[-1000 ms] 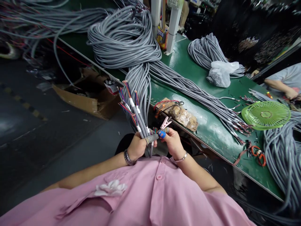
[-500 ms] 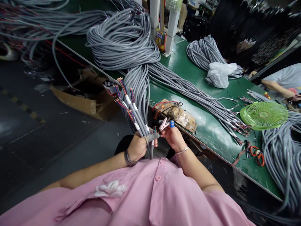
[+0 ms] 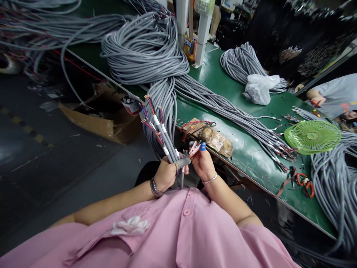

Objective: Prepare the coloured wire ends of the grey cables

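Observation:
A bundle of grey multi-core cables (image 3: 165, 138) with white bands and stripped, coloured wire ends is wrapped in my left hand (image 3: 166, 175), in front of my body. A grey cover sits on that thumb. Close beside the thumb, fine coloured wires (image 3: 185, 152) fan out from one cable. My right hand (image 3: 204, 163), with a blue cover on the thumb, pinches a small pink clip (image 3: 194, 149) that looks like a clothes peg. Its tip is right by the fine wires; whether it grips one I cannot tell.
Coiled grey cables (image 3: 145, 48) lie on the green table (image 3: 206, 80). A taped cardboard piece (image 3: 214, 139) is at its near edge. Rightward are a green fan (image 3: 312, 136), orange-handled scissors (image 3: 305, 184) and a co-worker's hand (image 3: 318, 99). An open carton (image 3: 92, 119) stands left.
My left hand and its cables have shifted slightly right and down. The pink clip has moved a little left and down, nearer the fine wires. The co-worker's hand has moved.

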Demonstrator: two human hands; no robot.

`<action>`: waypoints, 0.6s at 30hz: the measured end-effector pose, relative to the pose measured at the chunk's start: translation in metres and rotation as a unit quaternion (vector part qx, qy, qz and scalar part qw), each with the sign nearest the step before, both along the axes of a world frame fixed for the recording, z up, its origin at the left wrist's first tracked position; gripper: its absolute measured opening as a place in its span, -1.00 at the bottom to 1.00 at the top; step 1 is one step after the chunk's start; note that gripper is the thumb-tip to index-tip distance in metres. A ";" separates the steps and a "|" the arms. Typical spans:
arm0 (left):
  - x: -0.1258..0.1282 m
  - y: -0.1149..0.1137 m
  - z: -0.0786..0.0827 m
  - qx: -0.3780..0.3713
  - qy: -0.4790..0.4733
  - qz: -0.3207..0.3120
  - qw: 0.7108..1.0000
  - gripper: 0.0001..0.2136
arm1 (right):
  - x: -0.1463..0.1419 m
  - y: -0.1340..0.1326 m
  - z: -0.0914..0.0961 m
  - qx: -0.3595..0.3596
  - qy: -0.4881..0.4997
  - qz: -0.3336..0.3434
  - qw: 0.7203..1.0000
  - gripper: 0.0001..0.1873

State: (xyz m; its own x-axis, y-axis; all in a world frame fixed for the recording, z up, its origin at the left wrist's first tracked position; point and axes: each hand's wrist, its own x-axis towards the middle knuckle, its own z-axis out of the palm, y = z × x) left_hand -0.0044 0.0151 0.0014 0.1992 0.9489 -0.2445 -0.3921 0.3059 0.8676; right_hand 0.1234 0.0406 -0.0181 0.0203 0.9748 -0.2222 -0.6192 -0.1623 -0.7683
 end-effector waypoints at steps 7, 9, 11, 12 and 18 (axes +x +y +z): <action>-0.001 -0.001 0.005 -0.011 0.015 -0.003 1.000 -0.84 | -0.003 0.000 0.003 -0.010 0.067 -0.013 0.998 -0.55; -0.003 -0.002 0.005 -0.005 0.013 -0.007 1.000 -0.83 | 0.001 -0.002 0.002 -0.024 0.087 0.010 0.996 -0.51; -0.006 -0.005 0.003 0.003 0.012 -0.009 1.000 -0.83 | 0.005 -0.005 0.002 -0.041 0.100 0.037 0.993 -0.44; -0.008 -0.006 0.001 0.010 0.013 -0.010 1.000 -0.84 | 0.007 -0.005 0.003 -0.048 0.105 0.050 0.992 -0.42; -0.011 -0.010 -0.002 0.017 -0.020 0.021 0.999 -0.90 | 0.010 -0.008 0.013 -0.037 0.077 0.066 0.994 -0.61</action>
State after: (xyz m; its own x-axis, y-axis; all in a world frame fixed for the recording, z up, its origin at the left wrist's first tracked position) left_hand -0.0152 0.0047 -0.0010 0.1688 0.9643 -0.2039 -0.4377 0.2587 0.8611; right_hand 0.1335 0.0322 -0.0054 -0.1467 0.9476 -0.2838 -0.6977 -0.3025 -0.6494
